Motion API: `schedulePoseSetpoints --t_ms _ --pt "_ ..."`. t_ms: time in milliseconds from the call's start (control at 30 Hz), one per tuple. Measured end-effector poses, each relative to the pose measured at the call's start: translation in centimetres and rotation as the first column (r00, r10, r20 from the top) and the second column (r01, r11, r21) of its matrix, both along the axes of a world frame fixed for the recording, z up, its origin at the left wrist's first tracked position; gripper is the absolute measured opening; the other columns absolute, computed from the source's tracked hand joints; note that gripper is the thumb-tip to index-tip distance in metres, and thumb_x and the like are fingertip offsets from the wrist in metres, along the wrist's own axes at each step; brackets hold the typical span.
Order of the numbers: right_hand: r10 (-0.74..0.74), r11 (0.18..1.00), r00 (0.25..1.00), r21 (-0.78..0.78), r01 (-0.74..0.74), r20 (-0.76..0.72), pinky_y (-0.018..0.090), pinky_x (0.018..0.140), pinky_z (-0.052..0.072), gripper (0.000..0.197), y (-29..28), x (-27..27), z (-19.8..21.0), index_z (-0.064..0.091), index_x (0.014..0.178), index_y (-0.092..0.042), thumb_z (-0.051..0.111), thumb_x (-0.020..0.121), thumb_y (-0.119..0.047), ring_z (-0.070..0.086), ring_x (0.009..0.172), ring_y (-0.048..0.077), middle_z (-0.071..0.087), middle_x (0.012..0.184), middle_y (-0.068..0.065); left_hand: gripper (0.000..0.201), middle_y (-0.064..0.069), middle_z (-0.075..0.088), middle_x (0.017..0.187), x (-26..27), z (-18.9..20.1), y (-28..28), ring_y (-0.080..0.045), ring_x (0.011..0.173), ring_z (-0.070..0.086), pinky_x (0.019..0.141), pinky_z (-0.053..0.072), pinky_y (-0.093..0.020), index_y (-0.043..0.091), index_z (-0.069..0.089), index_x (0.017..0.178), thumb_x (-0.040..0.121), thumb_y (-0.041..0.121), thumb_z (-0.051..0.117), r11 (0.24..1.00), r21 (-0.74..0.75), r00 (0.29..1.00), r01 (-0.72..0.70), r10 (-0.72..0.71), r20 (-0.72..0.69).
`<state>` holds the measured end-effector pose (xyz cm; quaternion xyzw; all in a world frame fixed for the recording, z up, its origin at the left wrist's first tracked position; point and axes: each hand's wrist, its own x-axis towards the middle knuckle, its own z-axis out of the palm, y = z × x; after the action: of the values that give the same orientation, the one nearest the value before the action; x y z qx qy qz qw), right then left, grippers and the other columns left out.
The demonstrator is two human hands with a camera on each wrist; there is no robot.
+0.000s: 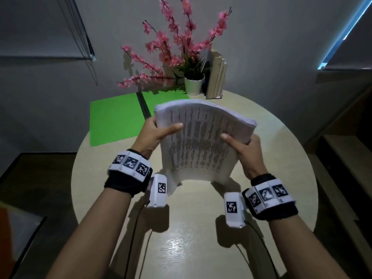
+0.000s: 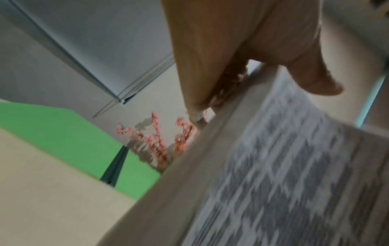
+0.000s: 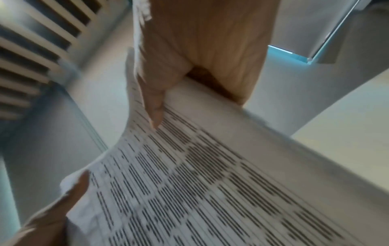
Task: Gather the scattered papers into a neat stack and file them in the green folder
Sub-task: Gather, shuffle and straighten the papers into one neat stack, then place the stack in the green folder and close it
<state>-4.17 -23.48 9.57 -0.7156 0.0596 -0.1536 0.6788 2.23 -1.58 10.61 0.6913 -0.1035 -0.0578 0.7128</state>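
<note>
- Head view: the left hand and the right hand both grip the stack of papers, each with the thumb pressed on the printed top sheet and the fingers curled behind
- The stack stands on its lower edge on the round table, bowed, with its upper part arching away from the person
- The top sheet carries rows of dark printed text, too small and blurred to read
- Right wrist view: the thumb lies flat on the printed page, the stack's edge wedged in the crook of the hand
- The green folder lies open and flat on the table, just behind the left hand, with a dark spine down its middle
- Wrist bands on both arms bear black-and-white square codes
- Behind the folder stand a white pot with a green plant, pink blossom branches and a slatted wooden holder
</note>
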Motion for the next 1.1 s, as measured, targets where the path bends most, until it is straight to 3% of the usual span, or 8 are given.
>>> schedulePoseSetpoints --t_ms 133,333,500,600,667,767,933,1100 --pt "-0.017 1.000 0.998 0.010 0.017 -0.068 0.019 0.072 0.055 0.019 0.4 0.5 -1.8 0.067 0.093 -0.018 0.069 0.079 -0.005 0.065 0.073 -0.001 0.068 0.088 0.002 0.007 -0.001 0.066 0.084 0.7 -2.7 -1.7 -0.016 0.080 0.063 0.087 0.050 -0.037 0.021 0.061 0.080 0.080 0.017 0.068 0.987 0.101 0.984 -0.128 0.139 -0.111" --pt "-0.040 0.967 0.977 -0.255 -0.015 -0.212 0.030 0.065 0.044 0.006 1.2 3.0 -2.6 0.066 0.079 -0.004 0.066 0.082 -0.009 0.055 0.067 0.018 0.062 0.073 0.011 0.013 -0.016 0.065 0.091 6.2 -0.9 -0.9 -0.029 0.085 0.063 0.086 0.052 -0.044 0.011 0.062 0.083 0.080 0.023 0.065 0.956 -0.070 0.956 -0.285 0.278 -0.096" --pt "-0.170 0.852 0.985 -0.502 0.152 0.010 0.031 0.048 0.018 0.020 2.1 8.1 0.3 0.035 0.056 -0.009 0.046 0.071 -0.002 0.029 0.055 0.020 0.035 0.054 0.014 0.035 0.002 0.070 0.084 13.2 1.4 0.2 -0.010 0.074 0.068 0.070 0.058 -0.026 0.020 0.064 0.088 0.095 0.043 0.038 0.943 -0.171 0.955 -0.284 0.262 -0.140" --pt "-0.198 0.810 0.979 -0.553 0.194 0.053 0.030 0.047 0.017 0.015 2.4 11.7 2.5 0.027 0.052 -0.015 0.036 0.061 -0.007 0.029 0.056 0.022 0.035 0.057 0.013 0.046 0.004 0.062 0.054 17.1 -0.6 0.8 -0.005 0.044 0.056 0.046 0.044 -0.014 0.021 0.054 0.069 0.096 0.046 0.028 0.932 0.048 0.900 -0.360 0.361 -0.243" --pt "-0.236 0.815 0.971 -0.535 0.224 0.047 0.030 0.050 0.021 0.017 2.4 14.0 2.9 0.027 0.051 -0.018 0.037 0.062 -0.009 0.033 0.057 0.022 0.038 0.059 0.011 0.033 -0.013 0.064 0.076 19.0 -3.7 1.3 -0.020 0.057 0.057 0.057 0.044 -0.024 0.012 0.057 0.073 0.095 0.029 0.038 0.877 0.381 0.904 -0.294 0.384 -0.188" --pt "-0.283 0.825 0.959 -0.500 0.261 0.034 0.030 0.052 0.028 0.012 2.4 16.4 2.3 0.039 0.058 -0.009 0.042 0.069 -0.005 0.038 0.057 0.023 0.044 0.061 0.012 0.030 -0.024 0.063 0.117 20.5 -10.0 2.2 -0.034 0.101 0.061 0.092 0.046 -0.037 -0.001 0.062 0.113 0.091 0.011 0.045 0.645 0.752 0.942 -0.138 0.319 -0.101" --pt "-0.291 0.845 0.957 -0.468 0.259 0.005 0.029 0.051 0.026 0.019 2.3 18.1 -0.2 0.050 0.064 -0.002 0.053 0.082 0.001 0.038 0.059 0.022 0.047 0.062 0.012 0.040 -0.022 0.037 0.137 21.6 -15.6 1.9 -0.041 0.124 0.038 0.100 0.039 -0.044 0.002 0.049 0.126 0.088 0.014 0.051 0.375 0.925 0.946 0.063 0.272 -0.175" --pt "-0.278 0.875 0.959 -0.424 0.232 -0.050 0.024 0.050 0.031 0.038 2.4 18.6 -2.4 0.044 0.053 -0.020 0.057 0.086 -0.008 0.037 0.049 0.014 0.043 0.052 -0.003 0.056 -0.026 0.044 0.134 23.1 -15.9 1.1 -0.043 0.119 0.049 0.096 0.043 -0.045 -0.006 0.030 0.133 0.085 0.001 0.058 0.427 0.902 0.899 -0.066 0.417 -0.132"
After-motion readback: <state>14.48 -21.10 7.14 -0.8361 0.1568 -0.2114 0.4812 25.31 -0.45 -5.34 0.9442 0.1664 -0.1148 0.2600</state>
